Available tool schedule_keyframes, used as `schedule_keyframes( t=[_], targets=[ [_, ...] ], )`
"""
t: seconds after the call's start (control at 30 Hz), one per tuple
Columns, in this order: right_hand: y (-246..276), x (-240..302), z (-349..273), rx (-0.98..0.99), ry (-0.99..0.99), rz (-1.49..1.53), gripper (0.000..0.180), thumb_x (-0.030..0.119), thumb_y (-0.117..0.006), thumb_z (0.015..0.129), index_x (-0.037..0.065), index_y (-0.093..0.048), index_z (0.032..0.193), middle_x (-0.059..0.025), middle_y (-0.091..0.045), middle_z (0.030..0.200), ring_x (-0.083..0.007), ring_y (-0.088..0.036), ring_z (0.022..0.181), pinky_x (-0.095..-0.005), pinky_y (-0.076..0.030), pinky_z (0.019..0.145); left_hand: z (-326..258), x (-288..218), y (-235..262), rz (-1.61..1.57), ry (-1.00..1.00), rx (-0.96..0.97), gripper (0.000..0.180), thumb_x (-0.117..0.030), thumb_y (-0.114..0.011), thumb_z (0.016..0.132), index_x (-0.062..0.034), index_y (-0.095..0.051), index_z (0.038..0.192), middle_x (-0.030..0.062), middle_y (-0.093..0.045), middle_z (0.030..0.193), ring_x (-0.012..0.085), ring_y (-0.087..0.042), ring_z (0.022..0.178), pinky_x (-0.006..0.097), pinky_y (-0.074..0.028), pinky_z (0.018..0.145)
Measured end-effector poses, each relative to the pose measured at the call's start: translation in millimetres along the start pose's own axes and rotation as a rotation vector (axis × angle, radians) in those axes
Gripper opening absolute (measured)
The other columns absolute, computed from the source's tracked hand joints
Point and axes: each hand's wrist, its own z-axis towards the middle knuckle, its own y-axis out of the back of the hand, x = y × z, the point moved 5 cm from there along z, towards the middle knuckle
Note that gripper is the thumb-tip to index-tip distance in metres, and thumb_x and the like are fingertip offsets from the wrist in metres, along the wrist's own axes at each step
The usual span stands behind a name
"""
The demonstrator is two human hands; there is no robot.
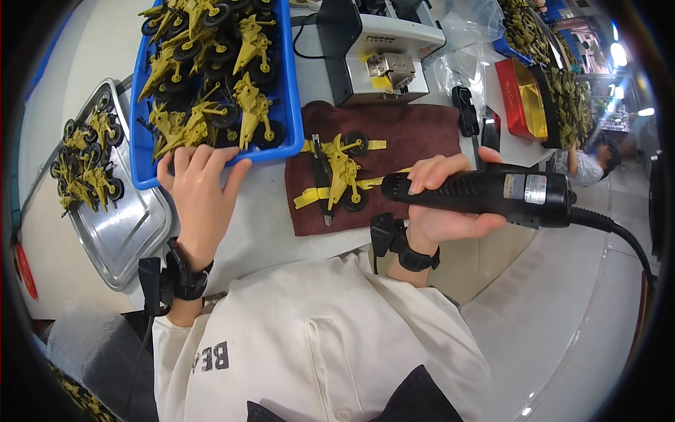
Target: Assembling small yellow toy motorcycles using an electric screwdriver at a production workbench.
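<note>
My left hand [200, 190] hooks its fingers over the near rim of a blue tray [297, 105], thumb out to the right. Yellow toy motorcycles [249, 109] with black wheels fill that tray. In my right hand [450, 204] is a black corded hand tool [478, 191], a thick cylinder held level; its working end is at the left and the cable leaves at the right. Left of that end, a single yellow toy motorcycle [342, 169] lies on a dark red mat [415, 133]. A slim black-and-silver utility knife [323, 179] and yellow strips [309, 197] lie beside and under it.
A metal tray [126, 243] with more toy motorcycles [91, 158] stands at the left. Behind the mat is a white-and-black machine [383, 60]. A red box [517, 98] and heaps of yellow parts [569, 105] occupy the far right. The tool's cable [619, 239] hangs at the right.
</note>
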Motion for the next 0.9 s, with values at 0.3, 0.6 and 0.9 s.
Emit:
schedule_keyframes(
  t=[0.3, 0.6, 0.9],
  targets=[
    [-25, -18, 11, 0.032, 0.09, -0.004, 0.093, 0.082, -0.032, 0.076, 0.005, -0.032, 0.127, -0.0127, -0.052, 0.062, -0.023, -0.047, 0.043, -0.0359, -0.042, 0.044, -19, -80, -31, -0.631, -0.224, 0.189, 0.076, -0.007, -0.077, 0.061, -0.0038, -0.045, 0.13, 0.0185, -0.042, 0.133, 0.0381, -0.041, 0.121, 0.045, -0.035, 0.101],
    [-34, -33, 8, 0.145, 0.158, -0.003, 0.1, 0.084, -0.034, 0.073, 0.001, -0.026, 0.127, -0.0145, -0.053, 0.064, -0.0229, -0.048, 0.043, -0.034, -0.044, 0.043, -33, -101, -72, -0.783, -0.301, 0.239, 0.091, 0.002, -0.071, 0.06, 0.0076, -0.024, 0.138, 0.0263, -0.032, 0.139, 0.0428, -0.029, 0.132, 0.047, -0.029, 0.108],
    [-31, -41, 11, 0.16, 0.154, -0.01, 0.1, 0.085, -0.029, 0.074, 0.0, -0.027, 0.127, -0.0148, -0.053, 0.064, -0.0235, -0.048, 0.043, -0.036, -0.045, 0.044, -11, -90, -98, -0.862, -0.066, 0.324, 0.098, -0.014, -0.076, 0.065, 0.003, -0.017, 0.141, 0.0243, -0.027, 0.143, 0.0409, -0.027, 0.133, 0.044, -0.032, 0.105]
  ],
)
